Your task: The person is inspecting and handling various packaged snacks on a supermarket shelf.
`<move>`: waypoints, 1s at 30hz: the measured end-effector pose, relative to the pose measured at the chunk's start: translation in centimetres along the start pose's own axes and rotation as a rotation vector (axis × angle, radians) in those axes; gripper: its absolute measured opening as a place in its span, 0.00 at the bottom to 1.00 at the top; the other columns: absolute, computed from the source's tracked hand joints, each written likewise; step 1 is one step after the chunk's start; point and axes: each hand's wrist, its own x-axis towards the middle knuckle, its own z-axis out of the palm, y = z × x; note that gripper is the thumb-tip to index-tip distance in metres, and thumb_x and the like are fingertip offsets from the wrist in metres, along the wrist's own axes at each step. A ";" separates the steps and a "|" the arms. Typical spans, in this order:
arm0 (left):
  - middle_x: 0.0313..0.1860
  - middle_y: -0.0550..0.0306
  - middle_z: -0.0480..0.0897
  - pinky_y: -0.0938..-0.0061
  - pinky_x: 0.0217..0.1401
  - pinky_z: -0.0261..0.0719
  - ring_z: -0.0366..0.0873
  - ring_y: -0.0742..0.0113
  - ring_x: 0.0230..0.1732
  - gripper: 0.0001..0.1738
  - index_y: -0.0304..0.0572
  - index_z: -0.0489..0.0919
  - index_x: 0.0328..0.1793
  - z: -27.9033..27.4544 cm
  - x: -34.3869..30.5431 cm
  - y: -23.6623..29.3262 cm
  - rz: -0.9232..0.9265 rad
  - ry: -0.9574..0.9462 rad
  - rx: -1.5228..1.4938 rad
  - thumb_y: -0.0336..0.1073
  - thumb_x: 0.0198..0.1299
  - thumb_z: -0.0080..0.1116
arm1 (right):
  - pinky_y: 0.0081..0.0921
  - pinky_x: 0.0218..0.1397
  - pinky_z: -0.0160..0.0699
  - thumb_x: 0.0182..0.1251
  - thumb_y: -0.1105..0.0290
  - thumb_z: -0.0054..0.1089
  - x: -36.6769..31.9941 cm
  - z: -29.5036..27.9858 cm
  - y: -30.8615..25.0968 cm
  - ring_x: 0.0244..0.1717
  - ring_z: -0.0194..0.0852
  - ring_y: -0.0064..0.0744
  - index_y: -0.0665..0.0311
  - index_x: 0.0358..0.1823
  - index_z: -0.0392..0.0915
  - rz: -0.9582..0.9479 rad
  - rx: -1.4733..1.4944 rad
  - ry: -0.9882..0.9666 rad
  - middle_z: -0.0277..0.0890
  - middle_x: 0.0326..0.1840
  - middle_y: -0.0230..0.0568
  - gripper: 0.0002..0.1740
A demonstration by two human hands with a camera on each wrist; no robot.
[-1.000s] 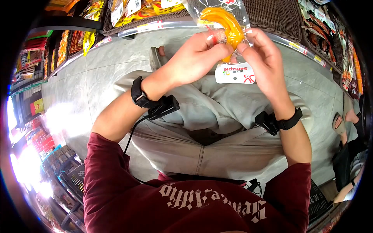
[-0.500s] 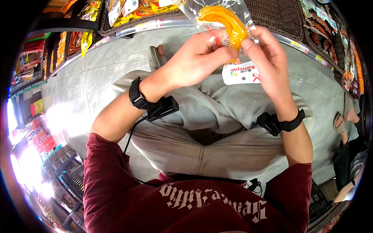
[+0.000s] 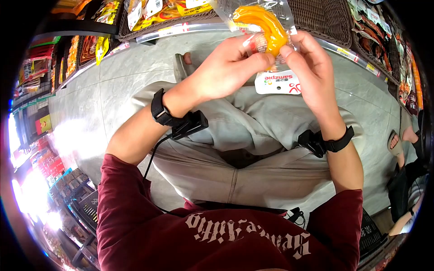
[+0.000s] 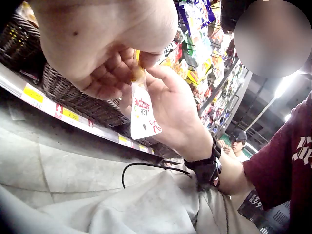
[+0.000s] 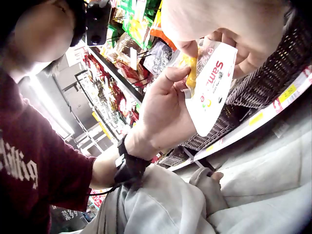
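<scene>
Both hands hold up a clear plastic packet with curved, glossy yellow-orange food (image 3: 266, 26) inside. The left hand (image 3: 228, 67) pinches the packet's lower left part, thumb on its front. On the right side, the right hand (image 3: 313, 74) grips the packet's edge between thumb and fingers. A white printed tag (image 3: 277, 82) hangs below the thumbs; it also shows as a white tag (image 4: 141, 117) in the left wrist view and a large tag (image 5: 210, 92) in the right wrist view.
Brown wicker baskets (image 3: 320, 20) line a shelf with price labels (image 3: 174, 30). Yellow and red snack packets (image 3: 168, 16) fill one basket. Grey floor tiles (image 3: 131, 63) lie below. Another person's sandalled foot (image 3: 393, 141) is at the right.
Since a second ago, the right hand and packet have shifted slightly right. Over the last half second the white tag has swung a little left and up.
</scene>
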 end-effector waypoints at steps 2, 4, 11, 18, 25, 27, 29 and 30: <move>0.35 0.69 0.78 0.78 0.41 0.72 0.72 0.82 0.37 0.08 0.38 0.82 0.51 -0.2 0.0 0.0 -0.012 -0.036 0.014 0.35 0.77 0.57 | 0.14 0.33 0.72 0.80 0.72 0.64 -0.1 0.0 -0.3 0.34 0.75 0.07 0.69 0.58 0.77 0.027 0.002 -0.007 0.79 0.38 0.24 0.12; 0.42 0.65 0.83 0.75 0.50 0.76 0.77 0.77 0.44 0.10 0.36 0.83 0.55 -0.6 -0.1 0.6 -0.047 -0.060 0.046 0.34 0.78 0.56 | 0.14 0.32 0.70 0.80 0.71 0.64 -0.1 -0.1 -0.4 0.33 0.74 0.07 0.68 0.58 0.77 0.037 -0.007 -0.010 0.79 0.37 0.24 0.12; 0.49 0.59 0.88 0.72 0.61 0.80 0.83 0.72 0.52 0.13 0.34 0.83 0.61 -0.7 -0.1 0.6 -0.108 -0.064 -0.005 0.33 0.79 0.54 | 0.13 0.34 0.71 0.80 0.72 0.64 -0.1 0.0 -0.6 0.35 0.75 0.07 0.67 0.57 0.78 0.051 0.010 -0.019 0.79 0.39 0.23 0.11; 0.44 0.63 0.85 0.75 0.51 0.79 0.79 0.77 0.45 0.11 0.35 0.83 0.54 0.1 -0.3 0.5 -0.005 0.020 -0.066 0.34 0.78 0.53 | 0.18 0.51 0.79 0.78 0.76 0.64 0.0 0.1 -0.4 0.48 0.78 0.12 0.70 0.59 0.77 0.003 0.013 -0.040 0.80 0.49 0.29 0.13; 0.44 0.63 0.85 0.74 0.54 0.79 0.80 0.76 0.47 0.12 0.34 0.82 0.55 -0.2 -0.2 0.6 -0.016 -0.019 0.012 0.33 0.79 0.51 | 0.20 0.55 0.81 0.78 0.76 0.65 -0.1 0.0 -0.6 0.50 0.79 0.14 0.71 0.59 0.78 -0.002 -0.017 -0.047 0.82 0.50 0.30 0.13; 0.44 0.62 0.85 0.74 0.54 0.79 0.80 0.76 0.47 0.12 0.34 0.82 0.56 0.0 -0.3 0.6 -0.017 -0.013 -0.014 0.33 0.79 0.51 | 0.20 0.54 0.81 0.78 0.76 0.65 0.0 0.1 -0.5 0.49 0.79 0.14 0.71 0.59 0.78 -0.009 -0.015 -0.039 0.82 0.49 0.30 0.13; 0.46 0.61 0.85 0.73 0.56 0.79 0.80 0.74 0.48 0.12 0.33 0.81 0.57 0.1 -0.3 0.8 -0.041 -0.002 -0.052 0.33 0.79 0.50 | 0.19 0.53 0.80 0.78 0.76 0.65 0.0 0.1 -0.4 0.48 0.79 0.13 0.70 0.58 0.78 -0.016 -0.014 -0.033 0.82 0.49 0.29 0.12; 0.46 0.61 0.85 0.73 0.56 0.79 0.80 0.74 0.48 0.12 0.33 0.81 0.57 0.0 -0.4 0.9 -0.041 -0.001 -0.052 0.33 0.79 0.50 | 0.19 0.52 0.80 0.78 0.75 0.65 0.1 0.0 -0.2 0.48 0.78 0.13 0.70 0.58 0.78 -0.022 -0.023 -0.039 0.82 0.48 0.29 0.12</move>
